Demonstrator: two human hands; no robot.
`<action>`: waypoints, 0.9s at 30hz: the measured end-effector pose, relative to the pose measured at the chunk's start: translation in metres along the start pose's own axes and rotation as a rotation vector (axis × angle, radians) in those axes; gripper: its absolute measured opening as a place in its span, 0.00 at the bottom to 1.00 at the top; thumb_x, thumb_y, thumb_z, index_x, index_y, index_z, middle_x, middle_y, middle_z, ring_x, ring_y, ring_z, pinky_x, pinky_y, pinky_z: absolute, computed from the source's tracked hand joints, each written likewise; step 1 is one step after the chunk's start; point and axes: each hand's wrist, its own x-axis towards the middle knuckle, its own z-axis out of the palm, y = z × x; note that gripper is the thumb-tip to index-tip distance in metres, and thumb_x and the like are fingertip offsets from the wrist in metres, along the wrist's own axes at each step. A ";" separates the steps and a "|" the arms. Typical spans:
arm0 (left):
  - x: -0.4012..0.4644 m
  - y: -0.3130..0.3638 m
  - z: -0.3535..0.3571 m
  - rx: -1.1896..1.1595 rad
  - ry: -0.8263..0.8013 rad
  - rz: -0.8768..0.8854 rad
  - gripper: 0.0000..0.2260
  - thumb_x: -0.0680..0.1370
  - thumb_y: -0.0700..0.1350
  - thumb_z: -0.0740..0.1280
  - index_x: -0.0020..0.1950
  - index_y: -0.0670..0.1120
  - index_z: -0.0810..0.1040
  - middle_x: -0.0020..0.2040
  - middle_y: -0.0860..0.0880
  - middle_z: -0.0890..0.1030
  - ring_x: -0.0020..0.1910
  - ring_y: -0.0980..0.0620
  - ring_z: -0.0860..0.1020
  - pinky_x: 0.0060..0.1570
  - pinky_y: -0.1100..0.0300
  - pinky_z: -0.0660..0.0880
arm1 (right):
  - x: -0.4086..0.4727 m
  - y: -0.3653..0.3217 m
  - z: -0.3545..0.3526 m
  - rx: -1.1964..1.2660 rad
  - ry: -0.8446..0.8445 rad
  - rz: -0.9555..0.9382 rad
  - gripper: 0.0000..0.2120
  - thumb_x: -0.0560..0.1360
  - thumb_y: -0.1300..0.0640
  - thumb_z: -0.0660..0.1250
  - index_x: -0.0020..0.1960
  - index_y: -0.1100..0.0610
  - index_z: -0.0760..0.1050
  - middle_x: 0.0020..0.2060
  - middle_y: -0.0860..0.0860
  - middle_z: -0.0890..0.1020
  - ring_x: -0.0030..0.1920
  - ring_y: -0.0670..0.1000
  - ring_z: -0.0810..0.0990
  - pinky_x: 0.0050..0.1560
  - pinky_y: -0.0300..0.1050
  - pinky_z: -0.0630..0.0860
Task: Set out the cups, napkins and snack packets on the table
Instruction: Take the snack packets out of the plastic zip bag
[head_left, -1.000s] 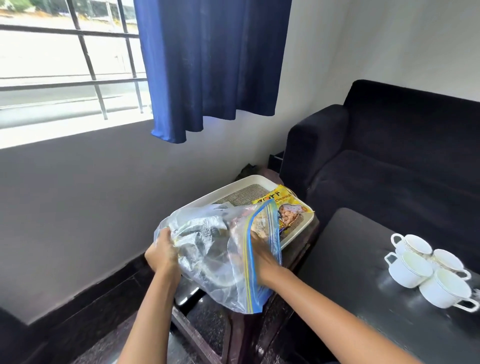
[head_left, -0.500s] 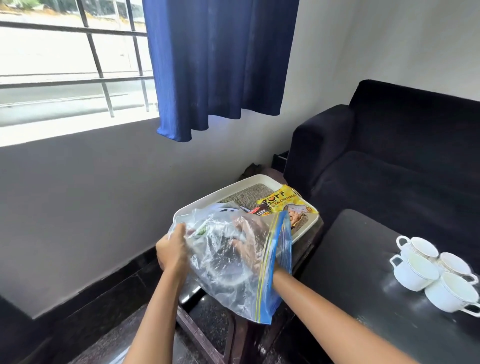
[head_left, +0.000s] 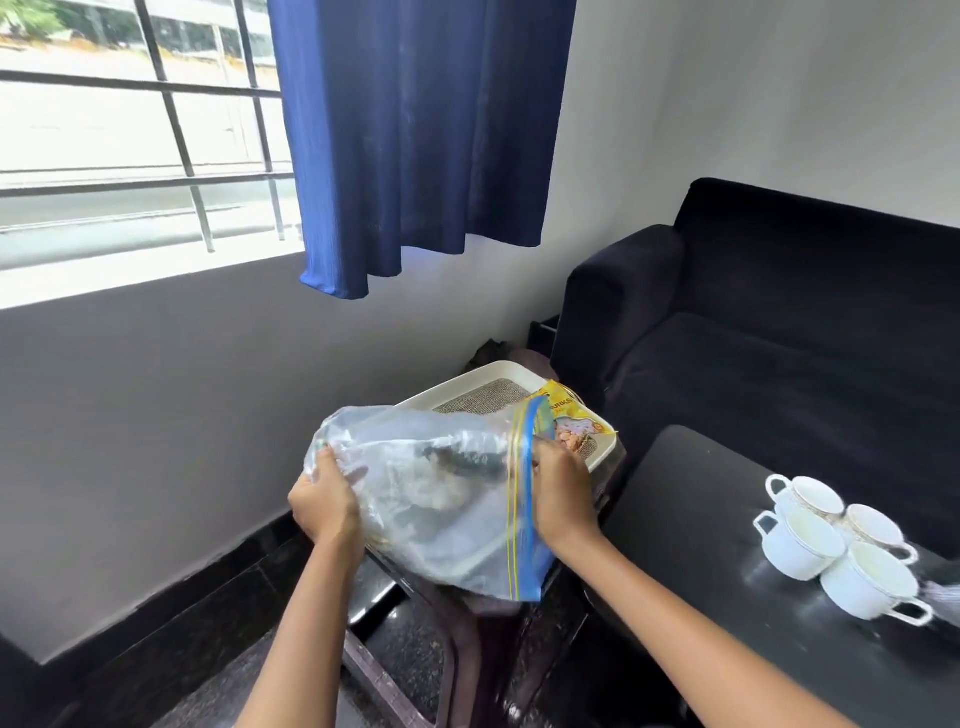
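Corner of a room with a barred window (head_left: 130, 156), blue curtain (head_left: 415, 140) and dark sofa (head_left: 779, 332). Landmark for everything below: white tray (head_left: 498, 374) on a dark stand in that corner.

Held up right in front of the tray: clear zip bag (head_left: 436, 499) with a blue and yellow seal strip, covering most of the tray's near half. Something pale and something dark inside, too crumpled to make out. Left hand (head_left: 324, 506) curled round the bag's closed end, on the window side of the tray. Right hand (head_left: 563, 493) gripping the seal edge, on the sofa side of the tray, fingers wrapped over the strip.

Lying in the tray at its sofa-side end: yellow snack packet (head_left: 571, 421), partly hidden behind the bag's seal. Woven mat (head_left: 493, 397) showing at the tray's far end.

Right of the tray, beyond the stand: black table (head_left: 701, 519). Four white cups (head_left: 831, 545) clustered there, touching each other, well apart from the tray, handles pointing outward. Blurry pale bit at the frame's right edge beside the cups, can't tell what.
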 end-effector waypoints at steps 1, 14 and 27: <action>0.001 0.002 0.000 -0.040 0.012 -0.019 0.13 0.78 0.54 0.63 0.45 0.45 0.78 0.33 0.52 0.79 0.38 0.50 0.79 0.41 0.57 0.75 | 0.001 0.002 -0.007 -0.016 0.006 -0.029 0.09 0.73 0.68 0.61 0.40 0.61 0.79 0.36 0.55 0.81 0.37 0.50 0.73 0.41 0.42 0.68; 0.002 0.013 -0.003 -0.380 0.163 -0.268 0.08 0.75 0.47 0.65 0.36 0.52 0.72 0.34 0.56 0.74 0.30 0.57 0.71 0.26 0.62 0.70 | 0.008 0.028 -0.064 0.325 0.217 0.175 0.07 0.74 0.64 0.68 0.49 0.58 0.83 0.45 0.50 0.85 0.48 0.46 0.82 0.49 0.38 0.76; 0.007 0.027 -0.007 -0.613 0.069 -0.477 0.19 0.77 0.58 0.63 0.55 0.44 0.78 0.57 0.45 0.81 0.51 0.42 0.81 0.52 0.40 0.78 | 0.008 0.060 -0.035 0.726 0.341 0.774 0.06 0.75 0.66 0.66 0.51 0.64 0.80 0.46 0.59 0.81 0.46 0.57 0.81 0.39 0.48 0.77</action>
